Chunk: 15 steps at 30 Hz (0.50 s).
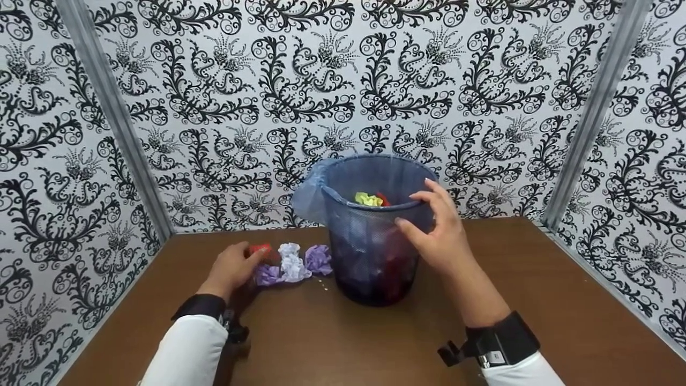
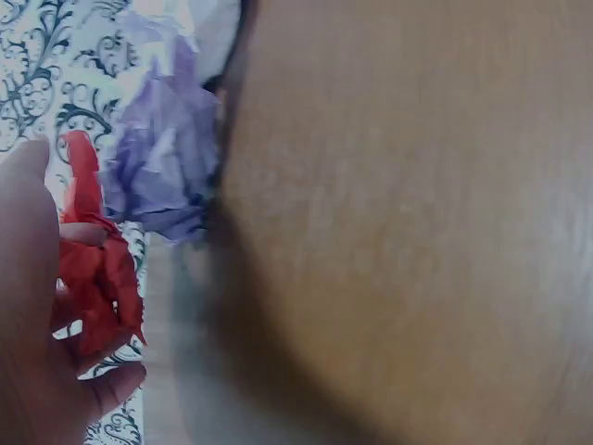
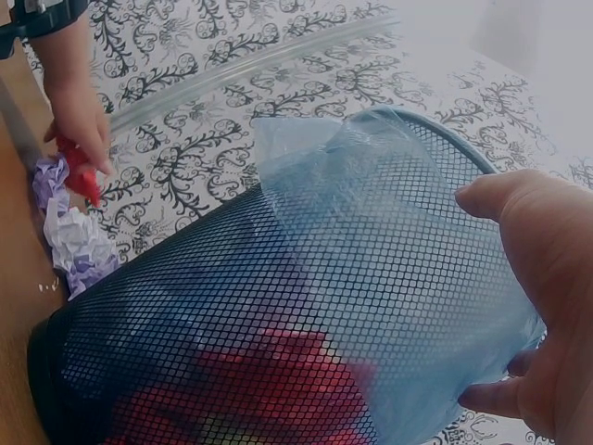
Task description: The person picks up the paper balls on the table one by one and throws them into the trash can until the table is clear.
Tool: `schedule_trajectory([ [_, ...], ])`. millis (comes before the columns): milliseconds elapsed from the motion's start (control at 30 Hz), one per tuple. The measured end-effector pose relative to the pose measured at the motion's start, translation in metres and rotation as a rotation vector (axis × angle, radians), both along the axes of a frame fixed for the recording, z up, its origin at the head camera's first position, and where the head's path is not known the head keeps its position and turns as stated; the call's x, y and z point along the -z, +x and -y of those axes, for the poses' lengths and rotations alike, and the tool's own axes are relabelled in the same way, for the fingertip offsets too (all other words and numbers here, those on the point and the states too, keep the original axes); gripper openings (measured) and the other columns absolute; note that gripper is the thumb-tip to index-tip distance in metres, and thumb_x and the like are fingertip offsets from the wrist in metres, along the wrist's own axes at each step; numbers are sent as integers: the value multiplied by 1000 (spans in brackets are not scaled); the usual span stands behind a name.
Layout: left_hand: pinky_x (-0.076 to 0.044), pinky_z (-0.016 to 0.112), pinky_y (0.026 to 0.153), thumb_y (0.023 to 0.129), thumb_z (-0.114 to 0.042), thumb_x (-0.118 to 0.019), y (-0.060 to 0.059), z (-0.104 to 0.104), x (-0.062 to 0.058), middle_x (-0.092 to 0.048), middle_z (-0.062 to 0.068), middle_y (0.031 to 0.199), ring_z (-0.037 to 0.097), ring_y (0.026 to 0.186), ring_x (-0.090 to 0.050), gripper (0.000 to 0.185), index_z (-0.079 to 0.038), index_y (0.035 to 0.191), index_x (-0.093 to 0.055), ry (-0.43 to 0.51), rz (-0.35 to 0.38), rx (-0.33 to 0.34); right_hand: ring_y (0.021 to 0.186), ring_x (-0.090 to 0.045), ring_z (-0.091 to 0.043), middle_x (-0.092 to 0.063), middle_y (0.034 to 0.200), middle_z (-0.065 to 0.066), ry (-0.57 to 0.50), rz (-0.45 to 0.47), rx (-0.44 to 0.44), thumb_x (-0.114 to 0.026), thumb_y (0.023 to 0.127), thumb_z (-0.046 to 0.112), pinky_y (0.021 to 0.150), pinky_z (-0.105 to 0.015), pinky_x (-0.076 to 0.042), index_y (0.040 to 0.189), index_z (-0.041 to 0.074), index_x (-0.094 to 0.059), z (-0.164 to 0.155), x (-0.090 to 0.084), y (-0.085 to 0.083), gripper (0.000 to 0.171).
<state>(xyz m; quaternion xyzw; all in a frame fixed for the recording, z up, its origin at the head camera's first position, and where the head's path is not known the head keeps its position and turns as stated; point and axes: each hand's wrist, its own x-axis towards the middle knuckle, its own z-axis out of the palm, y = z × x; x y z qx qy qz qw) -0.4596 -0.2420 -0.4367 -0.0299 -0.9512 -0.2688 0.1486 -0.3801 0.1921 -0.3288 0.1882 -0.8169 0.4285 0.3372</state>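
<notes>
At the left, my left hand (image 1: 230, 266) holds a crumpled red paper (image 2: 102, 292), its fingers around it. Beside it on the table lie crumpled purple paper (image 1: 269, 275), crumpled white paper (image 1: 292, 267) and another purple paper ball (image 1: 319, 259). A dark mesh waste bin (image 1: 375, 279) stands upright, lined with a translucent blue bag (image 3: 408, 241) folded over its rim. My right hand (image 1: 447, 238) is at the bin's right rim, thumb and fingers spread apart. Inside the bin are yellow paper (image 1: 368, 199) and red paper (image 3: 287, 380); the bottom is partly hidden.
Small white scraps (image 1: 323, 284) lie on the brown table (image 1: 300, 343) left of the bin. Patterned panels (image 1: 230, 107) enclose the table at the back and both sides. Loose bag plastic (image 1: 311, 195) hangs from the bin's left side.
</notes>
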Motion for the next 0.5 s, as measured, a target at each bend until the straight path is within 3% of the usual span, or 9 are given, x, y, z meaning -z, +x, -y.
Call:
schedule_trajectory([
  [100, -44, 37, 67, 90, -39, -62, 0, -1, -8, -59, 8, 83, 25, 76, -55, 27, -13, 85, -56, 49, -46, 2, 142, -30, -31, -34, 153, 0, -4, -2, 0, -79, 78, 39, 107, -63, -29, 117, 26, -60, 0, 0, 0, 46],
  [233, -44, 34, 64, 88, -26, -63, 3, -9, -24, -59, 6, 82, 23, 73, -55, 14, -14, 84, -56, 106, -94, 20, 141, -30, -31, -34, 153, -1, -8, -3, -2, -80, 77, 39, 107, -63, -29, 117, 27, -60, 0, 1, -1, 46],
  [500, -46, 33, 63, 84, -21, -67, 12, -43, -71, -61, 4, 79, 20, 71, -54, 14, -14, 79, -56, 193, -282, 94, 140, -32, -31, -36, 152, 0, -20, -33, -16, -81, 77, 35, 109, -59, -29, 117, 24, -61, 1, 1, -1, 46],
])
